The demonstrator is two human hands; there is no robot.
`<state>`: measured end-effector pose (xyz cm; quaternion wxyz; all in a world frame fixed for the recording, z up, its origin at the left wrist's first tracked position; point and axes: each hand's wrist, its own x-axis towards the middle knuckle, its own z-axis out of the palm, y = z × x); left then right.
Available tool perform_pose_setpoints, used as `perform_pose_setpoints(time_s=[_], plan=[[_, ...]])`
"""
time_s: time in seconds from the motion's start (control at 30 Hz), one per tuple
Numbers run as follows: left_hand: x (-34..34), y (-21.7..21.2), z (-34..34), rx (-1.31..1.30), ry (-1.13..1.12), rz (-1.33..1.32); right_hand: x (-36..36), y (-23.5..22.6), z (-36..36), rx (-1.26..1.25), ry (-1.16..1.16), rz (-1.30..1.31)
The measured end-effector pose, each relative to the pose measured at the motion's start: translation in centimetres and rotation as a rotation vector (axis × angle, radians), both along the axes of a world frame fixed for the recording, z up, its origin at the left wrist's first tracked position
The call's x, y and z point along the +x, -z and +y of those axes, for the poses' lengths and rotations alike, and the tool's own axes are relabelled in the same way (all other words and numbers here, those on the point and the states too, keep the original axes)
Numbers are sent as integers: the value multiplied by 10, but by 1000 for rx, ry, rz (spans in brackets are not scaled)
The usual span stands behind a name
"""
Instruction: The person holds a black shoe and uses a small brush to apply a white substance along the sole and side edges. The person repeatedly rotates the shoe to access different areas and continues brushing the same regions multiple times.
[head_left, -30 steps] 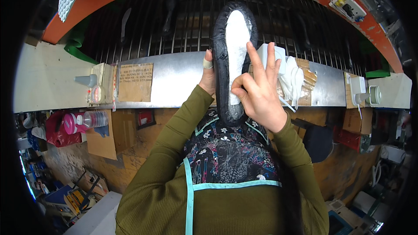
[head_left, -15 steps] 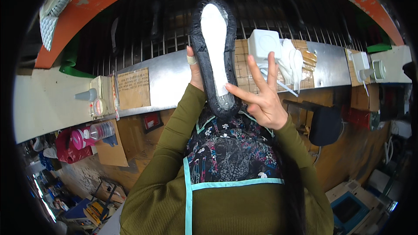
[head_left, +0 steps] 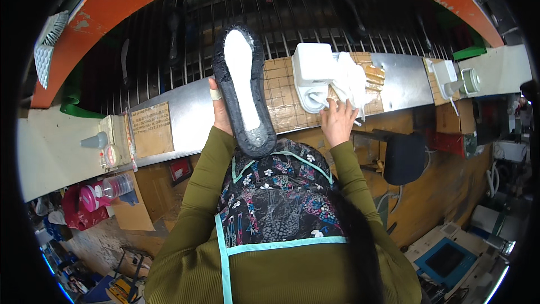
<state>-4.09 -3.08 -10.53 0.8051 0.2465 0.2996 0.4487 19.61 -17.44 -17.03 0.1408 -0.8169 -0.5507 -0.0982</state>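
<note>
Left hand [head_left: 219,110] is clamped on the side edge of the black shoe with a white sole face [head_left: 243,87], held sole-up just left of the white plastic box [head_left: 313,73]. Looks light, flexible, with a possibly tacky sole; grip by the rim only. Right hand [head_left: 337,121] is open, fingertips on the white rag [head_left: 350,81] at the box.

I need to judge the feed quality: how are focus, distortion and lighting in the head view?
Head view: strong fisheye bending, black corners; centre is sharp on the shoe sole in the left hand; the right hand is clear; light is even, and the rim areas are dim.
</note>
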Motion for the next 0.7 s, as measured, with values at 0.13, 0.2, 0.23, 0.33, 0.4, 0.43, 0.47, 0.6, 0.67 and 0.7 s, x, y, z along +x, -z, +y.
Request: perform_pose_setpoints(time_s=[0.13, 0.2, 0.23, 0.33, 0.4, 0.43, 0.47, 0.6, 0.67, 0.7], plan=[[-7, -1, 4, 107, 135, -133, 12, 8, 3, -104, 63, 171], [-10, 2, 4, 109, 130, -160, 16, -2, -2, -61, 59, 165], [-10, 0, 4, 109, 136, -171, 18, -2, -3, 6, 61, 103], [-11, 2, 9, 98, 222, -356, 22, -5, -4, 50, 8, 102], [-6, -4, 4, 90, 149, -232, 23, -2, -3, 96, -6, 41], [-3, -8, 2, 88, 114, -168, 23, -1, -1, 121, -13, 12], [-1, -9, 2, 88, 112, -167, 24, 0, 0, 110, -26, 25], [5, -18, 4, 65, 120, -178, 26, -6, -4, -8, 57, 226], [6, -11, 9, 63, 150, -233, 28, -6, -8, -48, 149, 525], [7, -9, 10, 73, 150, -213, 36, 0, -10, -37, 182, 735]])
